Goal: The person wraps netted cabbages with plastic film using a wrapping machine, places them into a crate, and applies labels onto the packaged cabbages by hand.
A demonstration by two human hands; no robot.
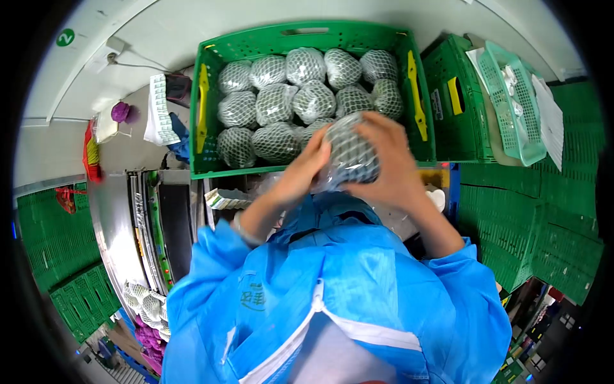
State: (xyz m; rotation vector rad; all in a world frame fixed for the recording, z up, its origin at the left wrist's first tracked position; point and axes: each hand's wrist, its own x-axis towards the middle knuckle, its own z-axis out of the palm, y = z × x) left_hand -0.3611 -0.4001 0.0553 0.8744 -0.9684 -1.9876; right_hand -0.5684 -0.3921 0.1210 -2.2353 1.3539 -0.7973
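Observation:
A round item in white netting and clear film [352, 152] is held between my two hands, over the front edge of a green crate [307, 32]. My left hand [304, 168] presses its left side with the fingertips. Around its right side and top curve the fingers of my right hand [390, 160], slightly blurred. Inside the crate lie several netted, film-wrapped round items [313, 101] in rows. The held item hides part of the front row.
Right of the crate stand another green crate [457, 102] and a light green basket [511, 102] with papers. Stacked green crates [518, 217] are farther right. Printed sheets [160, 112] and a purple roll [119, 112] lie left.

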